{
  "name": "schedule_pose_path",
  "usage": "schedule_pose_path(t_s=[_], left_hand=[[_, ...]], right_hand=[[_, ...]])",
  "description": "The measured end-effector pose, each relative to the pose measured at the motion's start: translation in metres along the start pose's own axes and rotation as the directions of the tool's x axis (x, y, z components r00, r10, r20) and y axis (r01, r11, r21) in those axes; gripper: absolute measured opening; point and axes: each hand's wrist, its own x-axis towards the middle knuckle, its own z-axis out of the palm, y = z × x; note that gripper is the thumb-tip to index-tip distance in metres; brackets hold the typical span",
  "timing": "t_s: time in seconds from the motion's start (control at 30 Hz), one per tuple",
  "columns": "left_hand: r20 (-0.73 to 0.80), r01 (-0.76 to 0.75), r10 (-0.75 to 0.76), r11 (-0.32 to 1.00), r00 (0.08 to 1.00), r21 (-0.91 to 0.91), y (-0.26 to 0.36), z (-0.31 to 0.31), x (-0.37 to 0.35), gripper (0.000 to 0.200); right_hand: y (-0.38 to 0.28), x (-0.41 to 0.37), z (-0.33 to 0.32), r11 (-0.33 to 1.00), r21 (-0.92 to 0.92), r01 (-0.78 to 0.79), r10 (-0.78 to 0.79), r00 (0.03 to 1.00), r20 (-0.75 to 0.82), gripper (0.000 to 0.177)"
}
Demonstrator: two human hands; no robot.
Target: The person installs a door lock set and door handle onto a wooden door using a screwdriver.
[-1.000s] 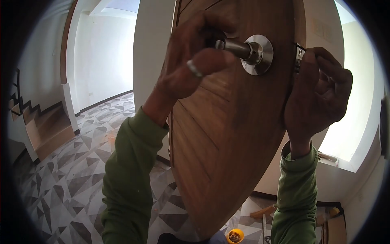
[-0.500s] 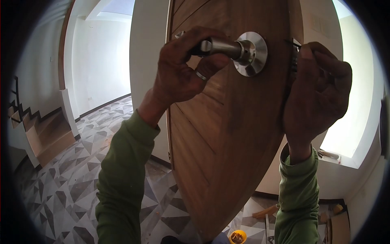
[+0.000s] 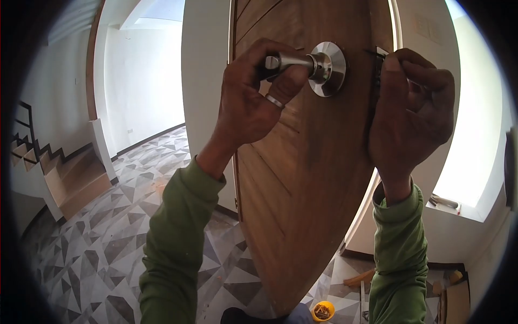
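My left hand [image 3: 251, 97] is closed round the silver door handle [image 3: 295, 63], thumb along its front and fingers behind it. The handle stands out from a round metal rose [image 3: 330, 70] on the brown wooden door [image 3: 324, 178]. At the door's edge, my right hand [image 3: 413, 108] is pinched, with thumb and forefinger beside the metal latch plate [image 3: 381, 53]. A thin dark piece [image 3: 371, 52] shows by those fingertips and points toward the door face; I cannot tell its kind. The other right fingers are curled.
On the floor by the door's foot is a yellow container [image 3: 324, 311] with small brown pieces in it. Wood scraps [image 3: 359, 278] lie at lower right. A tool [image 3: 445, 202] rests on the bright window's sill. Stairs [image 3: 75, 178] rise at left above the patterned tile floor [image 3: 124, 237].
The view has shifted slightly, and the door turned a little, showing a light strip beyond its edge. My left hand keeps its hold on the handle; my right stays at the door edge.
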Motion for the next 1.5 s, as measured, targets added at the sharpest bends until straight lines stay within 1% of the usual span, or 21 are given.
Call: schedule_pose_path(t_s=[0.13, 0.2, 0.27, 0.33, 0.4, 0.47, 0.6, 0.67, 0.8, 0.87, 0.97, 1.0, 1.03, 1.13, 1.27, 1.33, 1.37, 1.4, 1.43, 1.47, 1.5], left_hand=[[0.003, -0.028, 0.029, 0.989, 1.000, -0.147, -0.006, -0.007, 0.005, 0.020], [0.028, -0.052, 0.057, 0.985, 0.998, -0.162, -0.007, -0.006, 0.010, 0.020], [0.001, -0.089, 0.089, 0.995, 0.996, 0.047, -0.006, -0.003, 0.013, 0.028], [-0.030, -0.142, 0.143, 0.989, 0.989, 0.053, -0.011, 0.003, 0.013, 0.027], [-0.065, -0.191, 0.195, 0.979, 0.979, 0.064, -0.017, 0.007, 0.014, 0.028], [-0.138, -0.250, 0.317, 0.897, 0.938, 0.365, -0.023, 0.013, 0.015, 0.034], [-0.177, -0.242, 0.321, 0.901, 0.930, 0.361, -0.020, 0.020, 0.012, 0.040], [-0.186, -0.057, 0.107, 0.966, 0.977, 0.254, -0.010, 0.022, 0.006, 0.044], [-0.186, 0.090, -0.054, 0.977, 0.981, 0.191, 0.015, 0.022, 0.004, 0.046], [-0.323, 0.362, -0.304, 0.922, 0.896, 0.136, 0.030, 0.029, 0.001, 0.046], [-0.369, 0.360, -0.292, 0.924, 0.882, 0.128, 0.027, 0.028, 0.002, 0.042], [-0.363, 0.358, -0.292, 0.924, 0.885, 0.131, 0.022, 0.025, 0.001, 0.042], [-0.322, 0.264, -0.228, 0.962, 0.919, 0.073, 0.015, 0.019, -0.003, 0.042], [-0.269, 0.100, -0.080, 0.993, 0.960, 0.061, 0.002, 0.010, -0.004, 0.038], [-0.127, 0.079, -0.074, 0.996, 0.989, 0.033, -0.005, -0.002, 0.007, 0.038], [0.016, -0.290, 0.293, 0.935, 0.956, 0.202, -0.018, -0.011, 0.017, 0.034], [0.013, -0.289, 0.293, 0.935, 0.956, 0.205, -0.022, -0.014, 0.023, 0.034], [0.051, -0.454, 0.458, 0.851, 0.888, 0.264, -0.025, -0.017, 0.029, 0.037], [0.101, -0.602, 0.605, 0.735, 0.790, 0.312, -0.027, -0.019, 0.032, 0.041], [0.097, -0.607, 0.610, 0.733, 0.786, 0.307, -0.030, -0.020, 0.032, 0.041], [0.133, -0.555, 0.544, 0.766, 0.828, 0.324, -0.033, -0.023, 0.031, 0.043]], right_hand=[[0.009, 0.001, -0.003, 0.996, 0.008, 0.087, -0.087, 0.996, 0.026, 0.013], [0.008, 0.000, 0.000, 0.998, 0.034, 0.049, -0.047, 0.996, -0.072, 0.012], [0.008, 0.000, 0.003, 0.997, 0.050, 0.058, -0.053, 0.995, -0.085, 0.012], [0.007, 0.000, -0.001, 0.996, 0.056, 0.062, -0.056, 0.994, -0.098, 0.012], [0.004, 0.000, -0.006, 0.989, -0.103, 0.108, -0.105, 0.994, 0.034, 0.016], [0.003, -0.001, -0.003, 0.994, -0.070, 0.085, -0.084, 0.996, 0.016, 0.016], [0.009, -0.002, 0.000, 0.983, 0.022, 0.180, -0.180, 0.984, -0.016, 0.015], [0.009, 0.000, 0.003, 0.990, 0.107, 0.089, -0.076, 0.989, -0.124, 0.010], [0.004, -0.002, -0.002, 0.990, -0.105, 0.095, -0.098, 0.995, -0.019, 0.013], [0.001, -0.003, -0.002, 0.978, -0.172, 0.122, -0.127, 0.992, -0.016, 0.014], [0.001, 0.002, 0.000, 0.968, -0.222, 0.118, -0.130, 0.991, -0.040, 0.015], [0.013, 0.007, 0.005, 0.918, -0.166, 0.360, -0.377, 0.922, -0.088, 0.017], [0.018, 0.008, 0.008, 0.808, -0.122, 0.577, -0.589, 0.794, -0.150, 0.019], [0.013, 0.006, -0.006, 0.863, -0.215, 0.457, -0.468, 0.884, 0.001, 0.023], [0.001, 0.014, 0.000, 0.824, -0.037, 0.565, -0.552, 0.816, 0.174, 0.023], [0.001, 0.015, 0.005, 0.826, 0.177, 0.536, -0.564, 0.791, 0.238, 0.023], [0.001, 0.014, 0.004, 0.838, 0.224, 0.497, -0.543, 0.798, 0.262, 0.022], [-0.001, 0.011, 0.004, 0.836, 0.231, 0.499, -0.547, 0.795, 0.262, 0.022], [-0.002, 0.005, 0.003, 0.908, 0.155, 0.389, -0.414, 0.891, 0.188, 0.022], [-0.002, 0.003, 0.002, 0.960, 0.082, 0.267, -0.274, 0.956, 0.101, 0.022], [0.000, 0.003, 0.007, 0.949, 0.205, 0.239, -0.257, 0.964, 0.068, 0.020]])
